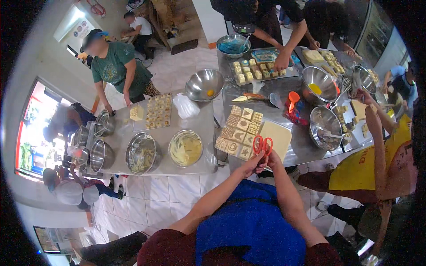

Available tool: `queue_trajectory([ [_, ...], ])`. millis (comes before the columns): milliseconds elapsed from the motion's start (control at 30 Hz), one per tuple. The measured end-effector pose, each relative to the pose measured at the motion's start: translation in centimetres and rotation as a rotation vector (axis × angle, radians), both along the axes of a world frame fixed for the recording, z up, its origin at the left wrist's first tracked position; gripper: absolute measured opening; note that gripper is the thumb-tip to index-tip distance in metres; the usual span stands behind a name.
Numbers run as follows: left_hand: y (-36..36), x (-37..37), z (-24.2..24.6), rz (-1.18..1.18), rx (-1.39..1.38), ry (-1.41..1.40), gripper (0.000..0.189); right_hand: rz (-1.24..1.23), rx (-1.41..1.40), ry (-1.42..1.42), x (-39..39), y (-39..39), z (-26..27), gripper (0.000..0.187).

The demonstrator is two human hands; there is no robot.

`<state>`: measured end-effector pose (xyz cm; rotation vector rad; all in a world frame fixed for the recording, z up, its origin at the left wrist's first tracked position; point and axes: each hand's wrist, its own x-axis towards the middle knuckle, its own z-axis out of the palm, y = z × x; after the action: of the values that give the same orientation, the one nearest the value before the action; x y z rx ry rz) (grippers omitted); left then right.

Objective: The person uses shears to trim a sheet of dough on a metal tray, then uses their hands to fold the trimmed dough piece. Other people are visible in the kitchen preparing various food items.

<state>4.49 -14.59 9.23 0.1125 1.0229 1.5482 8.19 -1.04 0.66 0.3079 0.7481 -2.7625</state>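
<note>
Both my hands meet low in front of me at the table's near edge. Red-orange scissor handles [263, 146] stick up between them; the blades cannot be seen. My left hand [252, 165] is closed around the lower part of the scissors, and my right hand [273, 159] touches them from the other side, its exact grip unclear. Just beyond lies a tray of square cake pieces [237, 131] topped with piped cream patterns such as spirals, stripes and a star. Beside it, to the right, is a plain pale cake slab [276, 136], partly behind my right hand.
Steel bowls [325, 128] and an orange measuring scoop [293, 98] stand right; a spatula [275, 99] lies beyond the cakes. The left table holds a cream bowl [185, 148] and a tray of small pieces [159, 111]. People work across and at right, one in a yellow apron [354, 169].
</note>
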Motion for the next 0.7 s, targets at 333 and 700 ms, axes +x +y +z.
queue_trajectory([
  [333, 0.4, 1.3, -2.1, -0.176, -0.013, -0.072, 0.048, -0.308, -0.118, 0.043, 1.0, -0.3, 1.5, 0.047],
  [700, 0.7, 2.0, -1.1, -0.176, -0.06, -0.008, 0.049, -0.274, -0.189, 0.128, 1.5, 0.1, 0.7, 0.052],
])
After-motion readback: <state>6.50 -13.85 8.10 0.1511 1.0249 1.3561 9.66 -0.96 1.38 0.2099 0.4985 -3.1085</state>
